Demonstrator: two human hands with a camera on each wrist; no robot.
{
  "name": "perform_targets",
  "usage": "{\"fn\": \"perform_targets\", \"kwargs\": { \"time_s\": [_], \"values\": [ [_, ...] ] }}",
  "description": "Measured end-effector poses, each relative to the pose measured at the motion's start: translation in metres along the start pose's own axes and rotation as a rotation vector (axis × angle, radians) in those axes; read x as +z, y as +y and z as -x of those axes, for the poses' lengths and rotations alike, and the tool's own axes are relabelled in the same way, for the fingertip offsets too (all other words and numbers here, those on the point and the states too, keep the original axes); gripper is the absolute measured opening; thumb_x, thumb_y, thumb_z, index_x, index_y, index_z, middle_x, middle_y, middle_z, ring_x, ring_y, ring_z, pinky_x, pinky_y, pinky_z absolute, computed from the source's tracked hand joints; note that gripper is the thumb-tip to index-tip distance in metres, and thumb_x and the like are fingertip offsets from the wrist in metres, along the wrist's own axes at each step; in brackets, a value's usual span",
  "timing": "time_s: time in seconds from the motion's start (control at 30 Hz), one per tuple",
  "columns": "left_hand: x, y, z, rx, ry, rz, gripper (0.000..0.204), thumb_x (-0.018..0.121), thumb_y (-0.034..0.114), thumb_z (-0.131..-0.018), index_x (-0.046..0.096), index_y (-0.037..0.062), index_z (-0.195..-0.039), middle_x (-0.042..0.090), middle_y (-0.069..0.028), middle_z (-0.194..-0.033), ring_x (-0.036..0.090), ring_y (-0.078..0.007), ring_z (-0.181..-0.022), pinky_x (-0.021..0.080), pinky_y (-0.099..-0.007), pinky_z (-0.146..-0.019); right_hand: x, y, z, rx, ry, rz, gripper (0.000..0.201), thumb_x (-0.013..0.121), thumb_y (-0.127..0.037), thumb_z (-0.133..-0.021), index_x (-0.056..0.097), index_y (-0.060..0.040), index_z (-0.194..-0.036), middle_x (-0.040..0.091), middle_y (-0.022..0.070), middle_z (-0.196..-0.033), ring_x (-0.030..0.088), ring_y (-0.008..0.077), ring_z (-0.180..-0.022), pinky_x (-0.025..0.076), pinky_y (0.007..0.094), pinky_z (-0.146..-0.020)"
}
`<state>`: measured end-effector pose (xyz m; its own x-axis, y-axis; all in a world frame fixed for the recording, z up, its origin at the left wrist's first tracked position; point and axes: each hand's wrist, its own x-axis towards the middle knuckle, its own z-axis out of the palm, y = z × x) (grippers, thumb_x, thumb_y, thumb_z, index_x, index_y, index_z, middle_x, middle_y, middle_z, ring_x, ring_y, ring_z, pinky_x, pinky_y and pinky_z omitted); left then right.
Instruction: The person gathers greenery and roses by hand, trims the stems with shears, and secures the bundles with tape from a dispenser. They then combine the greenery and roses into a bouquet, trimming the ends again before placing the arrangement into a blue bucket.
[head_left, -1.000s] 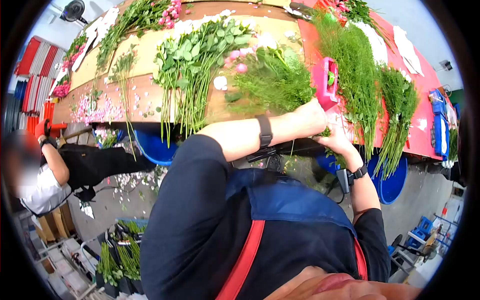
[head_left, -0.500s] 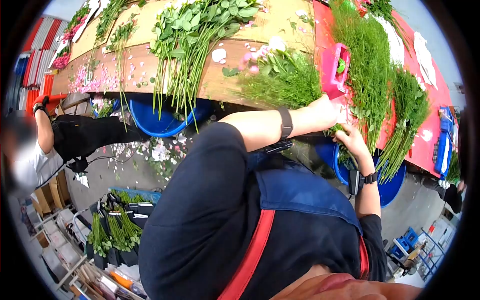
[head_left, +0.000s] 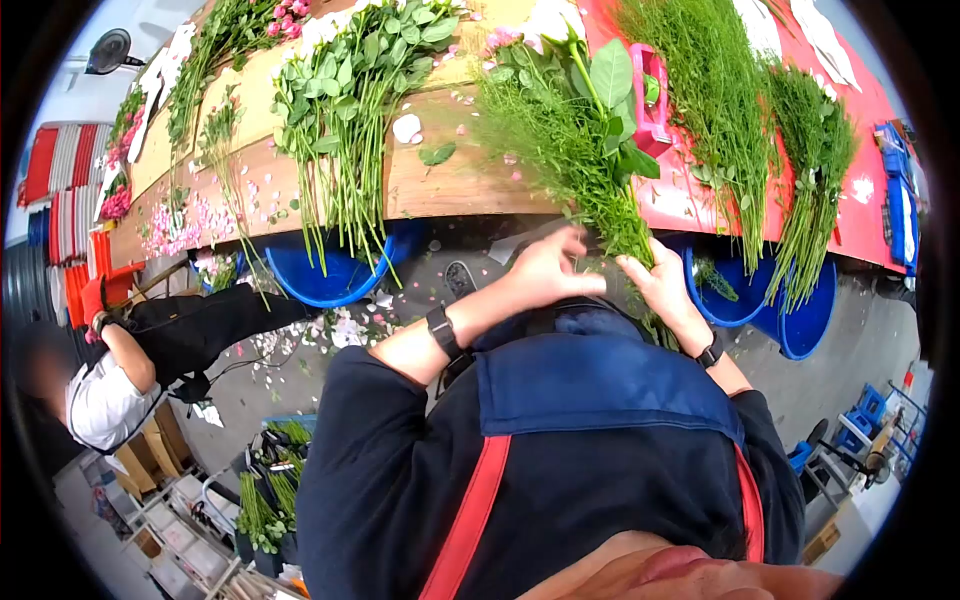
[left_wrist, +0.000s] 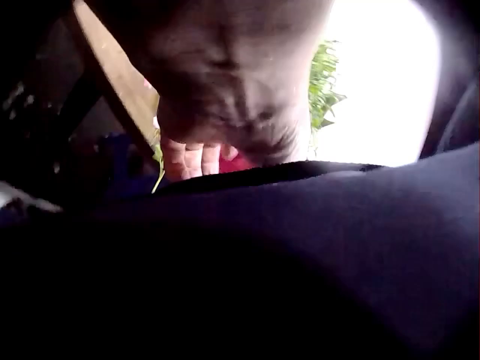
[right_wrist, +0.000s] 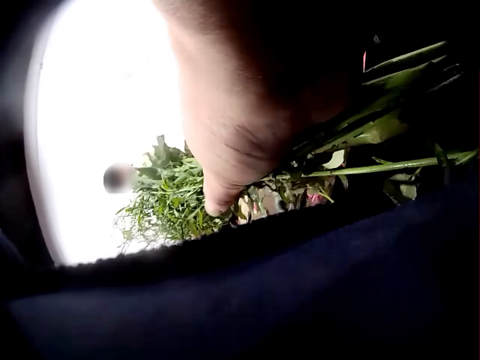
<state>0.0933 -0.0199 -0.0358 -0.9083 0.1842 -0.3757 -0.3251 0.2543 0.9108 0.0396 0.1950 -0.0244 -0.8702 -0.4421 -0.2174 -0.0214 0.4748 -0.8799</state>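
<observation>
The bouquet (head_left: 590,150) stands just off the near edge of the desk (head_left: 450,185), its long axis running from the stems at the person's chest up and away over the desk to the feathery green tips and the broad leaves. The right hand (head_left: 665,285) has its grip curled round the stems low down, where they are bare, thin and straight; the right wrist view shows the same smooth green stems (right_wrist: 375,127) passing under that hand. The left hand (head_left: 545,268) sits just beside it, on the left of the stems, fingers bent toward them; whether it pinches a stem or only touches the bunch I cannot tell. Both hands are at the stem end, the right one nearer to it. The foliage is fine and wispy, like fern, with a few wide glossy leaves and a pale bloom near the top. Along the near edge lie loose leafy stems (head_left: 350,120), and below it stand blue buckets (head_left: 320,280).
</observation>
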Motion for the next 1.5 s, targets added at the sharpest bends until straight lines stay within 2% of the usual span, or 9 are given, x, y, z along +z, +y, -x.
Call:
{"fn": "perform_targets", "kwargs": {
  "time_s": [0.1, 0.13, 0.23, 0.33, 0.43, 0.5, 0.97, 1.27, 1.5],
  "values": [
    [-0.005, -0.003, -0.021, 0.077, -0.075, 0.871, 0.050, 0.071, 0.020, -0.081, 0.051, -0.0024, -0.122, 0.061, -0.0089, -0.109, 0.060, -0.0173, -0.093, 0.049, -0.0304, -0.084, 0.010, -0.002, 0.006, -0.063, -0.010, -0.022, 0.028, 0.066, -0.014, -0.085, 0.060, 0.0020, -0.107, 0.066, 0.0089, -0.088, 0.059, 0.0119, -0.078, 0.049, 0.0286, -0.072],
    [-0.001, -0.001, -0.025, -0.025, -0.013, 1.079, 0.038, 0.064, 0.012, -0.086, 0.053, -0.0029, -0.120, 0.061, -0.0108, -0.112, 0.060, -0.0198, -0.097, 0.048, -0.0318, -0.089, 0.016, 0.003, 0.008, -0.063, -0.019, -0.033, 0.028, 0.065, -0.014, -0.085, 0.060, 0.0020, -0.108, 0.066, 0.0094, -0.089, 0.060, 0.0126, -0.079, 0.049, 0.0290, -0.073],
    [0.004, 0.001, -0.034, 0.028, 0.054, 1.186, 0.029, 0.060, 0.002, -0.086, 0.057, -0.0028, -0.114, 0.063, -0.0111, -0.109, 0.062, -0.0212, -0.097, 0.050, -0.0345, -0.088, 0.025, 0.005, 0.011, -0.044, -0.046, -0.033, 0.027, 0.062, -0.012, -0.086, 0.059, 0.0018, -0.109, 0.066, 0.0103, -0.092, 0.061, 0.0151, -0.083, 0.049, 0.0302, -0.076],
    [0.005, 0.003, -0.019, 0.113, 0.020, 1.092, 0.029, 0.061, -0.002, -0.083, 0.059, -0.0002, -0.112, 0.064, -0.0097, -0.106, 0.062, -0.0211, -0.096, 0.051, -0.0345, -0.086, 0.033, 0.023, 0.008, -0.095, -0.057, -0.006, 0.032, 0.064, -0.013, -0.083, 0.058, 0.0016, -0.110, 0.066, 0.0121, -0.097, 0.062, 0.0159, -0.087, 0.049, 0.0307, -0.078],
    [-0.014, 0.006, 0.020, 0.512, -0.023, 0.241, 0.036, 0.059, 0.004, -0.086, 0.056, 0.0084, -0.122, 0.060, -0.0128, -0.116, 0.057, -0.0253, -0.106, 0.046, -0.0370, -0.094, 0.036, 0.090, 0.010, -0.145, -0.222, 0.095, 0.028, 0.057, -0.010, -0.086, 0.057, 0.0009, -0.112, 0.064, 0.0144, -0.102, 0.061, 0.0247, -0.097, 0.046, 0.0372, -0.087],
    [-0.027, -0.002, 0.042, 0.577, -0.101, 0.106, 0.035, 0.060, 0.004, -0.086, 0.057, 0.0080, -0.121, 0.061, -0.0125, -0.115, 0.057, -0.0249, -0.106, 0.046, -0.0368, -0.093, 0.036, 0.135, 0.025, -0.040, -0.260, 0.144, 0.028, 0.052, -0.006, -0.087, 0.057, -0.0002, -0.113, 0.064, 0.0142, -0.101, 0.060, 0.0289, -0.094, 0.045, 0.0388, -0.089],
    [-0.010, -0.028, 0.018, 0.429, -0.321, 0.146, 0.033, 0.062, 0.007, -0.086, 0.057, 0.0054, -0.118, 0.061, -0.0105, -0.114, 0.058, -0.0220, -0.103, 0.048, -0.0349, -0.089, 0.007, 0.192, 0.084, 0.356, -0.212, 0.155, 0.026, 0.053, -0.007, -0.087, 0.058, -0.0005, -0.112, 0.064, 0.0121, -0.100, 0.059, 0.0227, -0.090, 0.046, 0.0347, -0.084],
    [0.000, -0.035, 0.005, 0.401, -0.377, 0.211, 0.032, 0.064, 0.009, -0.086, 0.058, 0.0037, -0.117, 0.061, -0.0092, -0.112, 0.058, -0.0201, -0.101, 0.049, -0.0338, -0.087, 0.018, 0.185, 0.070, 0.338, -0.182, 0.068, 0.026, 0.054, -0.008, -0.088, 0.059, -0.0007, -0.112, 0.064, 0.0108, -0.099, 0.059, 0.0188, -0.088, 0.047, 0.0321, -0.082],
    [0.047, -0.050, -0.049, 0.375, -0.363, 0.632, 0.031, 0.065, 0.010, -0.086, 0.059, 0.0023, -0.115, 0.062, -0.0082, -0.112, 0.058, -0.0186, -0.100, 0.049, -0.0328, -0.085, 0.040, 0.141, 0.033, 0.223, -0.120, -0.148, 0.025, 0.055, -0.008, -0.088, 0.059, -0.0008, -0.112, 0.064, 0.0098, -0.098, 0.059, 0.0157, -0.086, 0.047, 0.0301, -0.080]
  ]
}}
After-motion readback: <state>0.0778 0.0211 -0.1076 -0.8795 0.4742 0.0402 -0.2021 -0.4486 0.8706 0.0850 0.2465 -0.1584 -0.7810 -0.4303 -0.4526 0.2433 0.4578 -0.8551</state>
